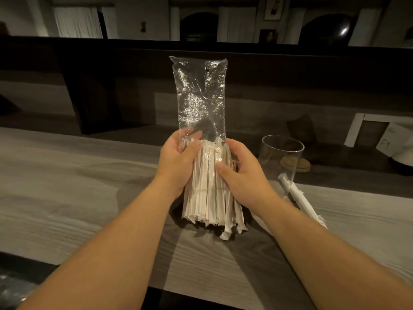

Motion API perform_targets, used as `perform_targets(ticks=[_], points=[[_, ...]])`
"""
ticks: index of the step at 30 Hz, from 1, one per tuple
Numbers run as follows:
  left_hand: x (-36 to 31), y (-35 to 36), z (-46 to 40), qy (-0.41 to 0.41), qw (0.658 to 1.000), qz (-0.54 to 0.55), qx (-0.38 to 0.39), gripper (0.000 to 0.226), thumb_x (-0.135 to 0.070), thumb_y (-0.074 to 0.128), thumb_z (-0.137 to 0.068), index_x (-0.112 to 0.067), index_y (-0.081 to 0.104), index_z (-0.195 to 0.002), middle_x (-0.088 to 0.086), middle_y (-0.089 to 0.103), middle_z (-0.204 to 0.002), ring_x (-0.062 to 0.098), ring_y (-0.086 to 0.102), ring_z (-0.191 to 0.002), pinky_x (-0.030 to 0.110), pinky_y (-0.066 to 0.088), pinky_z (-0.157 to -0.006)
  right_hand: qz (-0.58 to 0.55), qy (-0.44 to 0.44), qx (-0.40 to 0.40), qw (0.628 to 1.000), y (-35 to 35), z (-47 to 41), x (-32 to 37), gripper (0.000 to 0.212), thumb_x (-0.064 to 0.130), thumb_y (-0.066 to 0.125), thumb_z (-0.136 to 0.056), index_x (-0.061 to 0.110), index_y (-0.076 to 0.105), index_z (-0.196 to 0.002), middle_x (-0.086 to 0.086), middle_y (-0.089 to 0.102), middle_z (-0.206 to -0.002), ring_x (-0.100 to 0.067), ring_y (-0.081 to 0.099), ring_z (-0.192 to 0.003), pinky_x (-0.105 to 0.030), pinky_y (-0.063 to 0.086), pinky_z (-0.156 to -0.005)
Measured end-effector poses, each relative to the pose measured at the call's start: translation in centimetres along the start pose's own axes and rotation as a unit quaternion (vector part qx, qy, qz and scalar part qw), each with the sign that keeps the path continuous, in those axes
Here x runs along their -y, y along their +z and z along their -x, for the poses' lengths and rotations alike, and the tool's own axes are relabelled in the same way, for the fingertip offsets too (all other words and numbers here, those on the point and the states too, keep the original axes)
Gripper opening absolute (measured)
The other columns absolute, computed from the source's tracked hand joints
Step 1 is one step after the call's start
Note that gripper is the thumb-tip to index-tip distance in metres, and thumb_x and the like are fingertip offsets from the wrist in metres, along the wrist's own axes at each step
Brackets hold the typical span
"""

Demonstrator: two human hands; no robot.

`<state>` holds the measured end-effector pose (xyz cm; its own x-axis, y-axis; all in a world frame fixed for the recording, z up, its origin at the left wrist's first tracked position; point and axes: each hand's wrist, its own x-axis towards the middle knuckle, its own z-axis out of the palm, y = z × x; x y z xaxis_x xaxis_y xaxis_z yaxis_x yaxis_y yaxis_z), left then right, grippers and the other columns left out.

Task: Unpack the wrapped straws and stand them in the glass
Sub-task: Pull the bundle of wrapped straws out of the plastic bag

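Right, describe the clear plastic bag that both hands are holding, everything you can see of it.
The plastic bag is a long, clear, crinkled sleeve, held upright over the grey wood-grain counter. Its top end looks flat and sealed, with a small dark dot near the top; its upper half is empty and shiny. A bundle of white paper-wrapped straws fills the lower half, ends splaying out at the bottom near the counter. The left hand and right hand clasp it from either side at mid-height. An empty glass stands apart, to its right.
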<state>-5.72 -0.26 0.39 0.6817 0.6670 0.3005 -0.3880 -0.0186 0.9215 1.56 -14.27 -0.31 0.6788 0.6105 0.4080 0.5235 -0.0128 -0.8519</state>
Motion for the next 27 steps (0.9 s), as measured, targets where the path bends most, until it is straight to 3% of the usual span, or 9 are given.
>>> perform_targets(ticks=[6,10,14,16,18,21,23,25,27], points=[[-0.6,-0.4,-0.1,-0.005,1.000,-0.026,0.008,0.044,0.006,0.044,-0.095,-0.018,0.056,-0.130,0.007,0.071,-0.107,0.016,0.071,-0.083,0.032,0.060,-0.071,0.014,0.026,-0.007,1.000,-0.2,-0.9,0.6,0.046,0.018,0.064,-0.097,0.031,0.051,-0.139,0.028,0.056,-0.114,0.014,0.057,-0.101,-0.006,0.048,-0.073],[0.3,-0.5,-0.1,0.005,0.998,-0.055,-0.007,0.039,0.003,0.055,-0.096,-0.025,0.062,-0.121,0.001,0.075,-0.106,0.017,0.074,-0.094,0.034,0.060,-0.081,0.031,0.037,-0.022,0.999,0.0,-2.7,0.7,0.048,0.017,0.064,-0.097,0.027,0.051,-0.142,0.016,0.056,-0.131,-0.002,0.054,-0.117,-0.020,0.045,-0.096],[0.3,-0.2,-1.3,-0.011,0.996,-0.081,-0.027,0.036,0.001,0.057,-0.097,-0.025,0.063,-0.123,-0.007,0.076,-0.105,0.010,0.073,-0.099,0.036,0.060,-0.090,0.039,0.041,-0.021,0.998,0.9,-4.1,0.1,0.046,0.012,0.063,-0.096,0.024,0.055,-0.140,0.019,0.059,-0.121,0.009,0.056,-0.105,-0.007,0.044,-0.081],[0.1,0.1,-2.2,-0.006,0.996,-0.090,-0.022,0.033,0.001,0.056,-0.098,-0.026,0.062,-0.117,-0.012,0.077,-0.101,0.004,0.072,-0.100,0.033,0.058,-0.094,0.036,0.022,-0.027,0.999,1.1,-4.5,-0.4,0.050,0.009,0.063,-0.095,0.027,0.053,-0.141,0.019,0.058,-0.127,0.007,0.055,-0.110,-0.017,0.050,-0.096],[0.3,0.3,-2.9,0.000,0.996,-0.090,-0.025,0.032,0.002,0.056,-0.098,-0.024,0.062,-0.116,-0.014,0.077,-0.099,0.002,0.071,-0.101,0.028,0.057,-0.093,0.038,0.000,-0.027,0.999,1.2,-4.6,-0.7,0.055,0.006,0.061,-0.096,0.029,0.048,-0.145,0.017,0.048,-0.143,0.002,0.046,-0.127,-0.031,0.045,-0.111],[0.9,0.3,-3.1,0.007,0.996,-0.084,-0.024,0.030,0.002,0.055,-0.099,-0.024,0.064,-0.112,-0.007,0.077,-0.104,0.007,0.071,-0.103,0.028,0.057,-0.091,0.048,-0.025,-0.021,0.998,1.2,-4.6,-1.2,0.062,0.005,0.060,-0.097,0.026,0.040,-0.152,0.015,0.033,-0.157,-0.003,0.036,-0.140,-0.033,0.039,-0.117],[0.9,0.0,-3.4,0.019,0.995,-0.086,-0.041,0.029,0.000,0.055,-0.099,-0.025,0.065,-0.108,-0.004,0.077,-0.103,0.009,0.072,-0.100,0.030,0.057,-0.091,0.060,-0.039,-0.024,0.997,1.0,-4.6,-1.3,0.062,0.007,0.061,-0.097,0.026,0.040,-0.153,0.017,0.029,-0.159,0.000,0.032,-0.142,-0.024,0.038,-0.115],[0.5,-0.4,-3.4,0.022,0.995,-0.079,-0.065,0.027,-0.002,0.055,-0.100,-0.026,0.065,-0.107,-0.002,0.077,-0.097,0.010,0.074,-0.092,0.029,0.058,-0.085,0.060,-0.047,-0.028,0.997,0.7,-4.6,-1.1,0.060,0.009,0.060,-0.099,0.028,0.040,-0.152,0.018,0.029,-0.159,0.005,0.030,-0.138,-0.001,0.032,-0.104],[0.1,-0.6,-3.2,0.011,0.996,-0.051,-0.070,0.024,-0.002,0.053,-0.101,-0.022,0.064,-0.107,0.001,0.074,-0.091,0.010,0.074,-0.078,0.028,0.059,-0.074,0.050,-0.048,-0.017,0.997,0.6,-4.5,-1.0,0.058,0.011,0.059,-0.100,0.032,0.040,-0.151,0.019,0.028,-0.159,0.006,0.031,-0.137,0.002,0.031,-0.096]])
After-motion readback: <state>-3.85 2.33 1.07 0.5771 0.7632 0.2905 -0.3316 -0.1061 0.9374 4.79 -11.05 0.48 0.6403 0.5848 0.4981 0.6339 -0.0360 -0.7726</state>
